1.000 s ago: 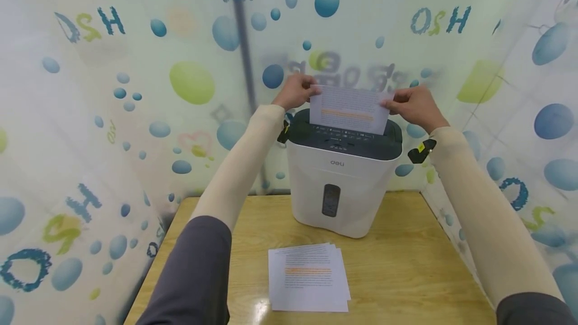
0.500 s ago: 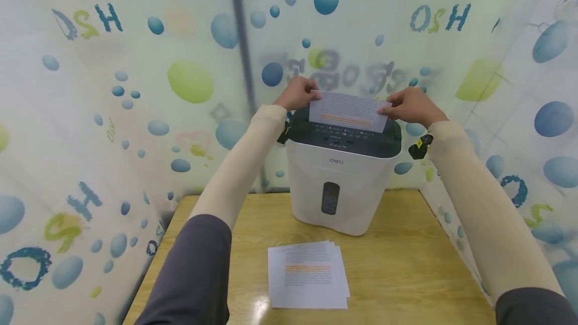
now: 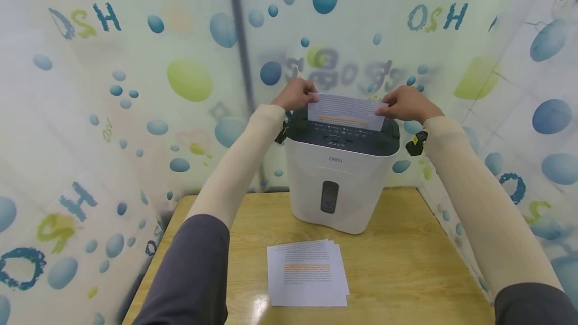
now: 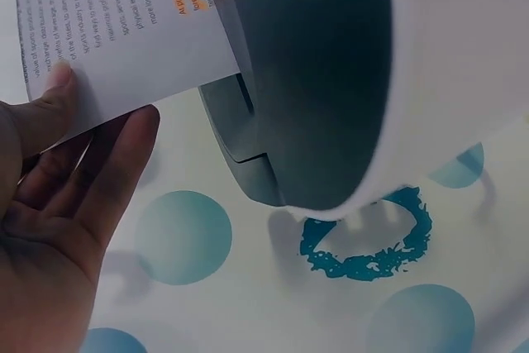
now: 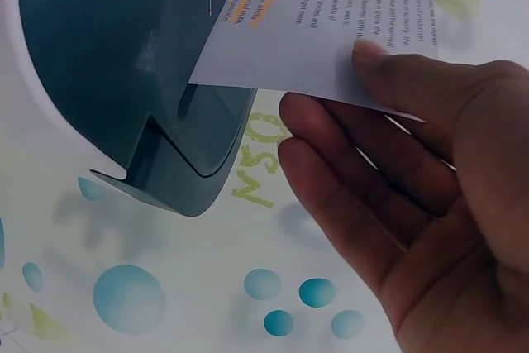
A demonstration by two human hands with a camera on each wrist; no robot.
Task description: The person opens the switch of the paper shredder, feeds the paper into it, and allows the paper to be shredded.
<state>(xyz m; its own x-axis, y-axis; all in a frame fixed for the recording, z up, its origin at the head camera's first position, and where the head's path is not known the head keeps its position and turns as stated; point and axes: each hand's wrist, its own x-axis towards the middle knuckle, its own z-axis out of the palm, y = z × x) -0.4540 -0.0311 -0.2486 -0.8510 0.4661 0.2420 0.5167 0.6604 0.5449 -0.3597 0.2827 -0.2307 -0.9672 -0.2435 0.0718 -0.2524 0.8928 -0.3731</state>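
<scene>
A printed sheet of paper with an orange highlighted band stands upright, its lower edge in the slot of a paper shredder with a dark top and white body. My left hand pinches the sheet's left edge between thumb and fingers. At the opposite edge, my right hand pinches it likewise. In the left wrist view, the thumb of the left hand presses on the paper's printed face. The right wrist view has the right hand gripping the other side of the sheet, fingers behind it.
A loose stack of printed sheets lies on the wooden table in front of the shredder. A patterned curtain hangs close behind and along both sides. The shredder stands near the table's back edge.
The sheet has sunk lower into the shredder's slot, and less of it shows above the top. Both hands have moved slightly down with it, keeping their pinch. The stack lies unchanged.
</scene>
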